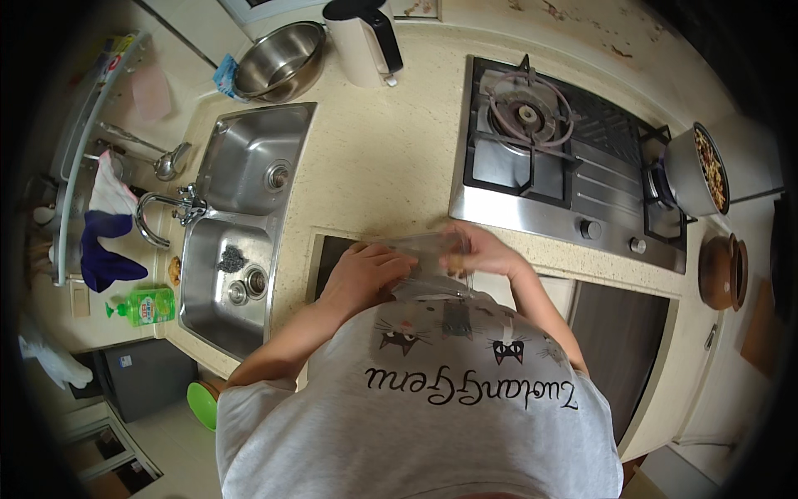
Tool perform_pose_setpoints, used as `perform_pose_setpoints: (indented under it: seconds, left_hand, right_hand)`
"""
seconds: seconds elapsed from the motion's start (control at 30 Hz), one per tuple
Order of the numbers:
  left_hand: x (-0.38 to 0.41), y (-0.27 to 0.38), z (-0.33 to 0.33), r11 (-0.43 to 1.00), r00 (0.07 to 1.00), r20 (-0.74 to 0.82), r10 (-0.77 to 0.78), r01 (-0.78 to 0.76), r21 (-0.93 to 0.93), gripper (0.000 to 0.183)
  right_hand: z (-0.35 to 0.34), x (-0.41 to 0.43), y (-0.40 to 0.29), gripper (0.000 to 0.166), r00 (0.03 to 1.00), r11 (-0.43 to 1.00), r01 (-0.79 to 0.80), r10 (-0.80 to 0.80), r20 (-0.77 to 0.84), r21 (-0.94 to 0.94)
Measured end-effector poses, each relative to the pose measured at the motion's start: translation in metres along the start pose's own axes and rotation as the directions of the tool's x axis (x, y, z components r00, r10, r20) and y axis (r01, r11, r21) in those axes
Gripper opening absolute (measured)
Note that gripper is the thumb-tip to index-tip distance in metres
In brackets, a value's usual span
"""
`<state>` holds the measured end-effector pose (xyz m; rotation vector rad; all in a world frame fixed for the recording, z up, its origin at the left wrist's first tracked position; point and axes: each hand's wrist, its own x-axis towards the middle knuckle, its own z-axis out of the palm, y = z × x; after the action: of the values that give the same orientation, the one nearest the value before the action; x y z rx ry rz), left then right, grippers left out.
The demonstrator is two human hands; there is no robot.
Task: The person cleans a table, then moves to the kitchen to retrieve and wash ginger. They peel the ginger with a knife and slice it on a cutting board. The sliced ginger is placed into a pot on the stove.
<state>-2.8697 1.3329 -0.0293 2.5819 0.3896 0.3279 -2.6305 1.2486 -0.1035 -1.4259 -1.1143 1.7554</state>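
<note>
Close against the shirt front, a clear plastic bag [430, 274] is spread between my two hands, in front of the counter's near edge. My left hand [368, 274] grips the bag's side with bent fingers. On the other side, my right hand [477, 249] is at the bag, its fingers bent and blurred by motion. Something small and light brown shows at the right fingertips; what it is, and whether it lies inside the bag, I cannot tell. Below the hands, the dark front of a cabinet is partly hidden by the arms and the shirt.
A double steel sink [249, 218] with a faucet [181, 206] lies left, green soap bottle [153, 305] beside it. Behind are a steel basin [280, 62] and an electric kettle [358, 43]. At right, a gas stove [530, 206] carries a filled pot [692, 174]; a brown clay pot [717, 272] stands beyond.
</note>
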Motion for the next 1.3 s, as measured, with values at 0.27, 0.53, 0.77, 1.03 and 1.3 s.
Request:
perform_pose_setpoints:
  seconds: [0.27,0.53,0.77,1.03,1.3]
  left_hand:
    - [-0.010,0.020,-0.035,0.986,0.989,-0.054,-0.138,0.132,-0.101,0.022]
    - [-0.033,-0.005,-0.046,0.917,0.878,-0.445,-0.174,0.309,0.251,0.020]
    - [-0.021,-0.088,-0.049,0.920,0.829,-0.516,-0.218,0.351,0.176,0.020]
    - [0.016,-0.174,-0.036,0.908,0.955,-0.274,-0.113,0.211,0.363,0.039]
    - [0.057,-0.248,-0.110,0.940,0.906,-0.347,-0.241,0.129,-0.315,0.032]
  right_hand:
    - [-0.006,0.000,0.028,0.038,0.944,0.905,0.174,-0.041,-0.328,0.387]
    - [-0.015,0.033,0.010,0.029,0.815,0.638,0.473,-0.056,-0.577,0.608]
    - [-0.028,0.069,-0.006,0.035,0.678,0.744,0.557,-0.152,-0.719,0.369]
    - [-0.056,0.079,-0.047,0.044,0.596,0.797,0.494,-0.019,-0.803,0.348]
    - [-0.070,0.099,-0.060,0.046,0.811,0.968,0.140,0.009,-0.585,0.210]
